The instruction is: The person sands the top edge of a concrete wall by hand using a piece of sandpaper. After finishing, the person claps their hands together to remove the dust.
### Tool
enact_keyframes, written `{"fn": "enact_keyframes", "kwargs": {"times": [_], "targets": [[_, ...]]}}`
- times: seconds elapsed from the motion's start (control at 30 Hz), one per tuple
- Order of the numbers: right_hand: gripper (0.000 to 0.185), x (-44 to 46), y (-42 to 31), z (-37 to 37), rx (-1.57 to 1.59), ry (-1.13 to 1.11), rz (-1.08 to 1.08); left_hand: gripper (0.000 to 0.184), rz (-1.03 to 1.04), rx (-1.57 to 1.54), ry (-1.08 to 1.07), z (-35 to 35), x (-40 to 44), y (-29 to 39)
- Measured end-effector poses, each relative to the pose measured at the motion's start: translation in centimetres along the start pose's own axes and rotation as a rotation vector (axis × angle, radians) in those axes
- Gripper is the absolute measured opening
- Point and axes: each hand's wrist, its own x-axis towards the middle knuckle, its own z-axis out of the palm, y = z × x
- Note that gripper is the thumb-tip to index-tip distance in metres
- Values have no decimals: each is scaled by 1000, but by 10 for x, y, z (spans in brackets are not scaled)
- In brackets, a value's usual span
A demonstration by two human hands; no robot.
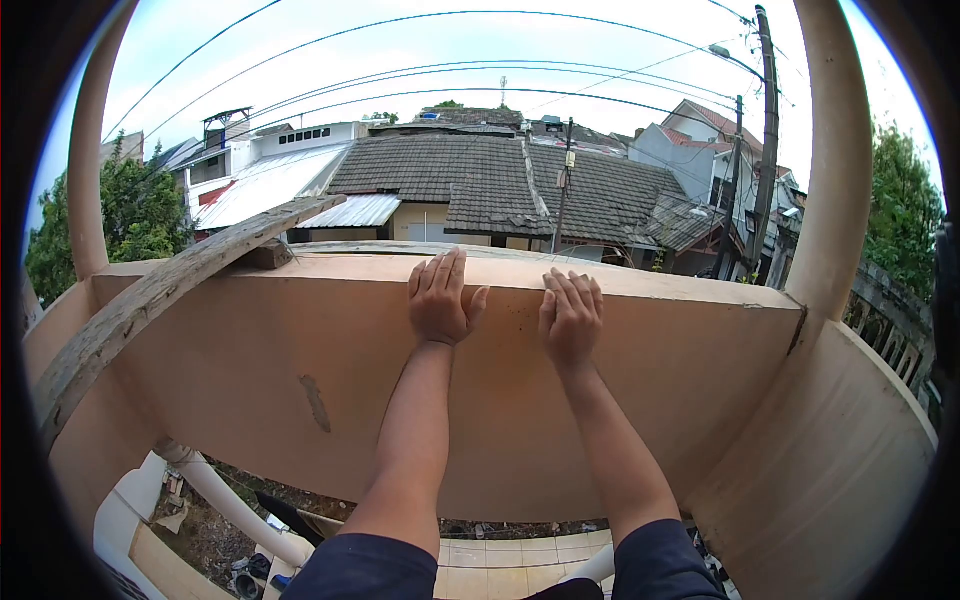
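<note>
Both of my arms reach forward to a peach-painted parapet wall. My left hand lies over its top edge with the fingers stretched flat on the ledge and the thumb out to the side. A short way to the right, my right hand rests on the same edge, fingers extended and thumb against the wall's face. Neither hand shows anything held. Small dark specks mark the wall between the hands, and a grey scrape shows lower left.
A weathered wooden plank leans over the parapet at left, near a small block. Round columns flank the wall. Far below are a white pipe and floor tiles. Tiled roofs, poles and overhead wires lie beyond.
</note>
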Motion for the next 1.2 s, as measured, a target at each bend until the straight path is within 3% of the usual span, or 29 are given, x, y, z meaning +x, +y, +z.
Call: {"fn": "enact_keyframes", "kwargs": {"times": [0.2,0.37,0.5,0.57,0.6,0.67,0.77,0.9,1.0,1.07,1.13,1.2], "targets": [[34,5,-84,26,126,-4,-95,55,0,-15,15,7,-1,-4],[36,26,-90,31,263,-119,-38,50,-1,-46,18,7,-1,-7],[44,44,-81,22,333,-356,-1,54,-29,-135,85,0,3,0],[53,53,-75,21,345,-594,28,52,7,-106,102,1,3,-1],[53,62,-76,15,340,-597,34,47,18,-106,110,0,2,0],[69,79,-81,6,189,-900,204,43,26,-103,128,-3,3,-2],[80,69,-65,26,294,-784,95,30,121,-83,104,-7,1,-6],[77,73,-40,29,309,-884,25,35,97,-140,110,7,-6,-9],[64,79,-26,30,500,-912,-2,43,101,-158,93,3,-4,-10],[51,81,-26,22,337,-933,210,48,96,-176,74,-5,-3,-9],[46,81,-44,12,270,-857,192,59,94,-185,69,-8,0,-5],[42,74,-46,4,205,-778,192,58,31,-264,39,-8,1,-1]]}}
